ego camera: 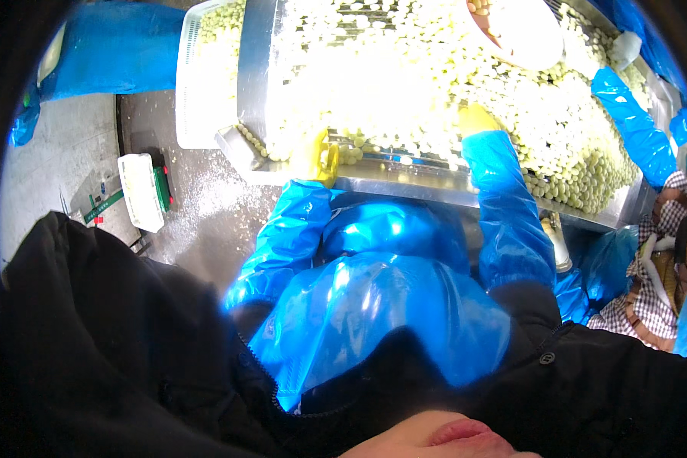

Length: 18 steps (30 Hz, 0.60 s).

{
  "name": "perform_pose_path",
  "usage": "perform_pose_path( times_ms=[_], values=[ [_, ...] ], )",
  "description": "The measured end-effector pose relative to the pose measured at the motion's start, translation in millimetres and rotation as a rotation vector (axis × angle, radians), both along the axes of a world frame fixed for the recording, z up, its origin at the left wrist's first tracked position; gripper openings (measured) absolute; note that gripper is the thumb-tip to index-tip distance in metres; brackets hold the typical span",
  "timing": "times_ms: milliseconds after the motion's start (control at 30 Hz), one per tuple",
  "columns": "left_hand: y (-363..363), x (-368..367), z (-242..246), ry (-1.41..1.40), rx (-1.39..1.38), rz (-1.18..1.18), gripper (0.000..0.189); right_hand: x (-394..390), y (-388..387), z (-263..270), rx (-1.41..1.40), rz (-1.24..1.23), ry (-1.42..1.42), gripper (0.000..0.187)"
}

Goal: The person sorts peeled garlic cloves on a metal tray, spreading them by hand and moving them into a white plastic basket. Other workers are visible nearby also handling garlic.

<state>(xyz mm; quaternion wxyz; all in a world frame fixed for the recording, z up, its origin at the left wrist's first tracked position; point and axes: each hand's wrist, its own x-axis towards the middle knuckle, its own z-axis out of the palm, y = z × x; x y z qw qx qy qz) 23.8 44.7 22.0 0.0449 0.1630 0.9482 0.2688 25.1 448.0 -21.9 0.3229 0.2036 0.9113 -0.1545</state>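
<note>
My left hand, in a yellow glove, is at the near left edge of a metal sorting table with a slatted bed. Small pale green, bean-like pieces cover much of the slats. Farther right, my right hand, also gloved in yellow, reaches in among the pieces. Glare washes out both gloves and the middle of the table. Whether either hand has pieces in its fingers is hidden. Blue plastic sleeves cover both my forearms, and a blue apron hangs before me.
At the table's left end stands a white plastic basket of similar pieces, with a small metal chute nearby. A white bowl is on the far side. From the right reaches another person's blue sleeve. A white box is lower left.
</note>
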Motion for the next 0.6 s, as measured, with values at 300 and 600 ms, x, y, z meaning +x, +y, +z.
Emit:
perform_pose_path(
  times_ms=[300, 600],
  values=[
    [-7.2, 10.5, -26.2, -0.206, 0.199, 0.118, 0.044, -16.6, -29.5, 45.5, -0.028, -0.174, 0.511, 0.054],
    [-8.9, 6.0, -34.9, -0.286, 0.127, 0.157, 0.045, -53.0, -18.4, 1.2, 0.002, -0.058, 0.207, 0.057]
  ],
)
